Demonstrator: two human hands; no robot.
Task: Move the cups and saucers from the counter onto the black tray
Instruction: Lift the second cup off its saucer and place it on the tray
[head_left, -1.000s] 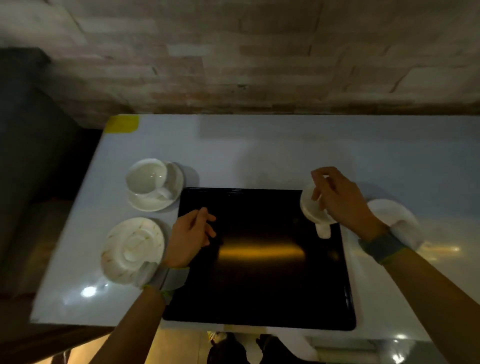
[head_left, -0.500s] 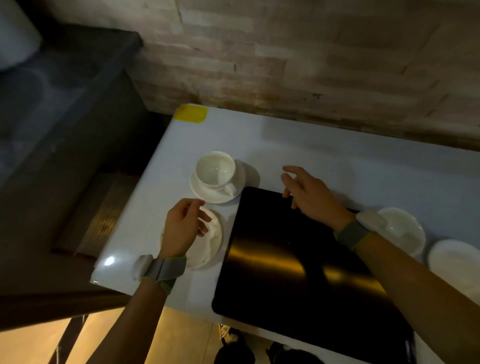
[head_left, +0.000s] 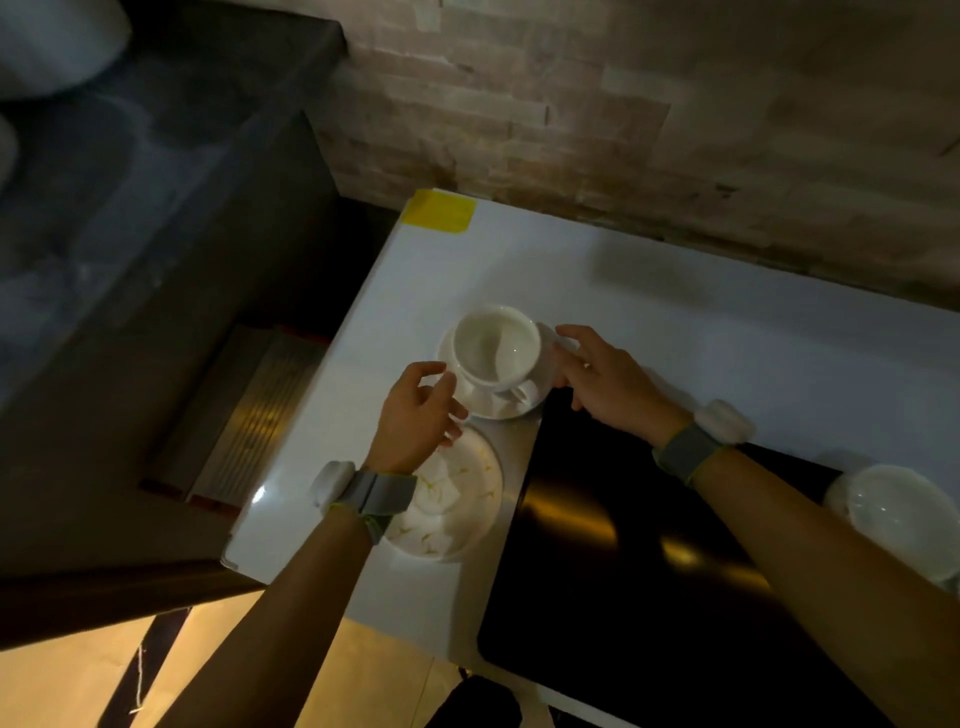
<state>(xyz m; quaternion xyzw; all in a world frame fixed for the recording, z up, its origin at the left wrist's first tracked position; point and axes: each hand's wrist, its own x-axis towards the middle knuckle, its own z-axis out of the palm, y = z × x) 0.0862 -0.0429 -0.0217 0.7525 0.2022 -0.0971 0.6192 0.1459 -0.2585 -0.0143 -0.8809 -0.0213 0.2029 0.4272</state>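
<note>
Cup (head_left: 496, 356): plain white, glossy. Saucer beneath it (head_left: 535, 400): plain white. Second saucer (head_left: 462, 512), at 6 o'clock from the cup: white with yellowish flecks. Tray (head_left: 613, 597): glossy black with amber reflections. Table (head_left: 727, 358): white, with a yellow tape patch (head_left: 439, 210) at its 11 o'clock corner. Wristbands (head_left: 382, 493): grey, green-edged, each with a white pod. Wall (head_left: 571, 104): pale, mottled brick.
</note>
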